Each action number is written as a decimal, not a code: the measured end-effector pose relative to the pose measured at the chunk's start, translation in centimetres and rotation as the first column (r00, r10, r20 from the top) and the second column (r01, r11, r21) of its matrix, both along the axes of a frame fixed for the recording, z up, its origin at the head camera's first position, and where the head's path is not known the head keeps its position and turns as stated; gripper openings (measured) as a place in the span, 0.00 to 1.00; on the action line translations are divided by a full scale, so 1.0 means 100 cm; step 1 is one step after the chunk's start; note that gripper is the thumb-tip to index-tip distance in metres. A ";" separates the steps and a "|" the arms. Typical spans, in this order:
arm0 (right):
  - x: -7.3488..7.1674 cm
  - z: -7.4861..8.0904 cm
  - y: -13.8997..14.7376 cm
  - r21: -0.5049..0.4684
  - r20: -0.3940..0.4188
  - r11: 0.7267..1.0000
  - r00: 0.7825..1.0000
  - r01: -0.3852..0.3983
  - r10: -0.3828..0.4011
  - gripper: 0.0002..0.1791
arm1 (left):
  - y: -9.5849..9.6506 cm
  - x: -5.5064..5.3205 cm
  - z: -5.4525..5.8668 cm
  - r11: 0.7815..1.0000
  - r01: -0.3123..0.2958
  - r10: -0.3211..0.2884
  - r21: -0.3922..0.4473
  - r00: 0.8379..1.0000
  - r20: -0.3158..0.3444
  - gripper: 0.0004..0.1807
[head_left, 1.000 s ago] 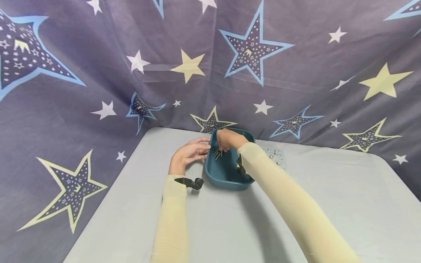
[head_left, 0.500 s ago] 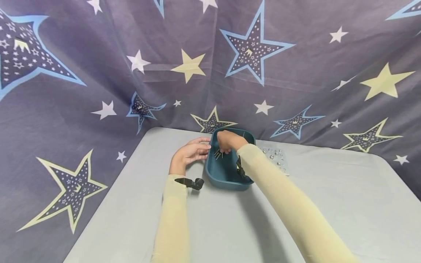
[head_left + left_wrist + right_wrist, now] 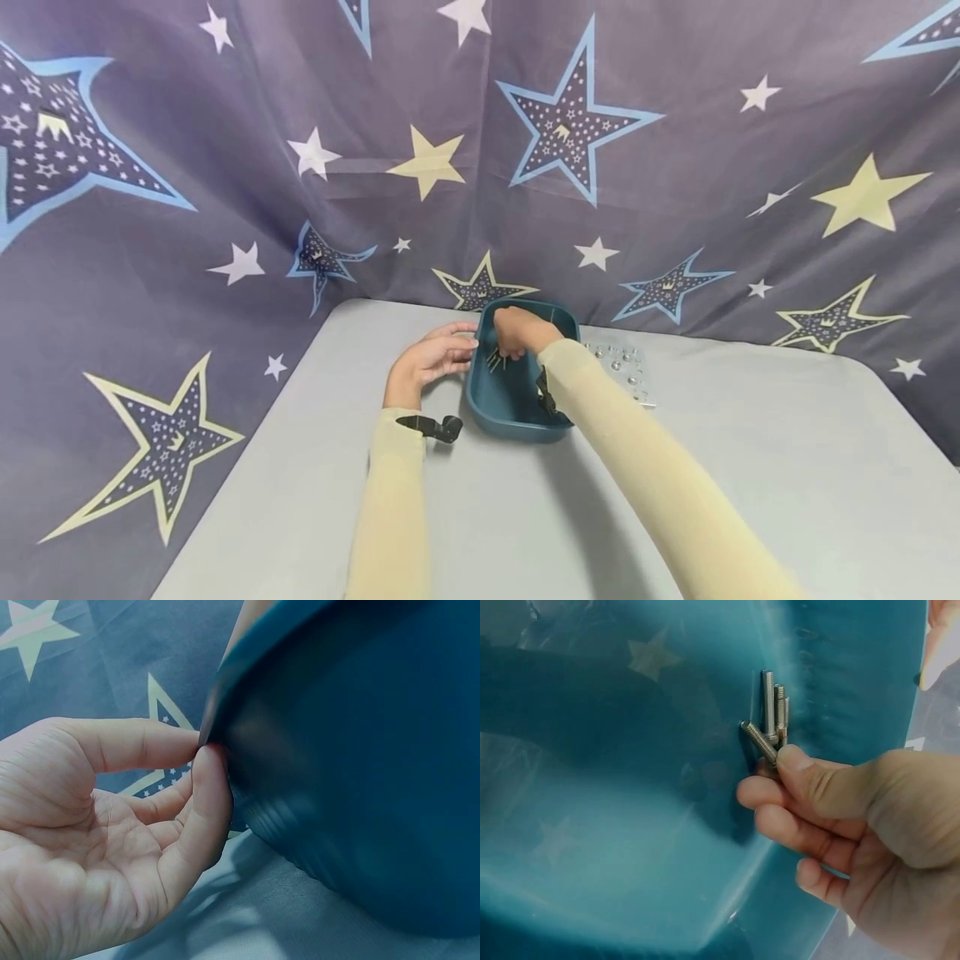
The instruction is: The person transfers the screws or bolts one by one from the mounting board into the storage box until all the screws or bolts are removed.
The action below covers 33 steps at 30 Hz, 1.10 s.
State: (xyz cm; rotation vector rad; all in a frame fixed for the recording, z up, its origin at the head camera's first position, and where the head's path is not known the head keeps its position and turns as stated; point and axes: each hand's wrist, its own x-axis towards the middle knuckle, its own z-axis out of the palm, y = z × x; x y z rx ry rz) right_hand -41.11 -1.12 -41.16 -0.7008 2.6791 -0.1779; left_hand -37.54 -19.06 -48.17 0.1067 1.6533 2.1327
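Note:
A teal plastic tub point(image 3: 517, 430) stands at the back of the grey-white table. My left hand point(image 3: 433, 354) is at its left side; the left wrist view shows thumb and finger pinching the tub's rim point(image 3: 259, 646). My right hand point(image 3: 522, 331) reaches down inside the tub. Seen from the right wrist, its thumb point(image 3: 799, 761) and fingers pinch a small metal bolt point(image 3: 760, 738) near the head. Several more threaded bolts point(image 3: 769, 697) lie close together just beyond the fingertips, along the tub wall. Their heads are partly hidden by the hand.
Right of the tub lies a clear sheet point(image 3: 628, 382) bearing several shiny round metal pieces, partly covered by the right sleeve point(image 3: 630, 433). A star-patterned curtain point(image 3: 675, 217) hangs behind and to the left of the table. Each wrist wears a black camera mount.
Both hands stay nearly where they were, with the right fingers moving only slightly among the bolts. The head view has shifted a little, so the whole scene sits lower.

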 end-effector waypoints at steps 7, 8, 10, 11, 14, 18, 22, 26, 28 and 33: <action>0.007 -0.016 0.003 -0.040 0.022 0.999 1.000 -0.003 0.004 0.04 | -0.005 0.008 -0.013 0.999 -0.012 0.013 -0.049 1.000 0.003 0.28; 0.007 -0.018 0.003 -0.038 0.022 0.999 1.000 0.001 0.000 0.04 | -0.006 0.009 -0.014 0.999 -0.014 0.015 -0.052 1.000 0.005 0.28; 0.009 -0.021 0.003 -0.043 0.021 0.999 1.000 0.012 -0.011 0.04 | -0.007 0.009 -0.017 0.998 -0.013 0.014 -0.055 1.000 0.004 0.28; 0.009 -0.022 0.003 -0.048 0.020 0.999 1.000 0.018 -0.017 0.04 | -0.007 0.009 -0.017 0.998 -0.011 0.011 -0.056 1.000 0.002 0.28; 0.010 -0.024 0.001 -0.061 0.016 0.998 0.999 0.031 -0.030 0.03 | -0.008 0.009 -0.018 0.998 -0.009 0.010 -0.056 1.000 0.001 0.29; 0.009 -0.023 -0.001 -0.071 0.010 0.997 0.999 0.035 -0.034 0.01 | -0.010 0.009 -0.016 0.998 -0.004 0.003 -0.065 1.000 -0.014 0.30; 0.010 -0.020 -0.001 -0.074 0.002 0.997 0.999 0.037 -0.037 0.02 | -0.009 0.010 -0.013 0.998 -0.003 0.002 -0.055 1.000 -0.024 0.30; 0.010 -0.020 0.002 -0.087 0.003 0.995 0.999 0.041 -0.041 0.03 | -0.006 0.012 -0.013 0.999 -0.001 0.000 -0.042 1.000 -0.027 0.30; 0.010 -0.019 0.004 -0.083 -0.007 0.996 0.999 0.040 -0.041 0.02 | -0.005 0.011 -0.012 0.999 0.003 -0.005 -0.040 0.999 -0.035 0.29; 0.006 -0.013 0.007 -0.052 -0.069 0.997 0.996 0.058 -0.062 0.02 | -0.001 0.007 -0.006 1.000 0.010 -0.012 -0.029 0.998 -0.064 0.29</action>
